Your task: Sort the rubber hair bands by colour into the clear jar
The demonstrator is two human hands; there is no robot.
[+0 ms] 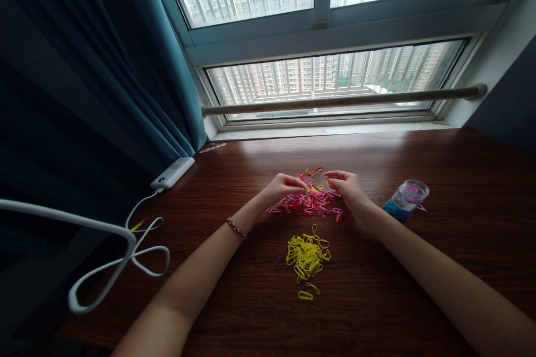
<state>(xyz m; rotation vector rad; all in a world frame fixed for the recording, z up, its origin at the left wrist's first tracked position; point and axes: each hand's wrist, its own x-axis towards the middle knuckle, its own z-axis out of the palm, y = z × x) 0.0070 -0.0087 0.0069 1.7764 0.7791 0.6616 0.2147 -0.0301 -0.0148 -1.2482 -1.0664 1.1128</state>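
Note:
A mixed heap of small pink, red and yellow rubber bands (312,203) lies on the dark wooden table (377,268). My left hand (282,188) rests at the heap's left edge with its fingers curled into the bands. My right hand (345,185) hovers over the heap's right side, fingertips pinched on a small band. Closer to me sits a separate pile of yellow bands (307,255), with two loose yellow bands (309,292) just below it.
A small clear jar with blue contents (405,199) lies right of my right hand. A white power bank (173,172) with a looping white cable (142,256) sits at the left by the teal curtain (125,67). A window with a rail (343,99) runs behind the table.

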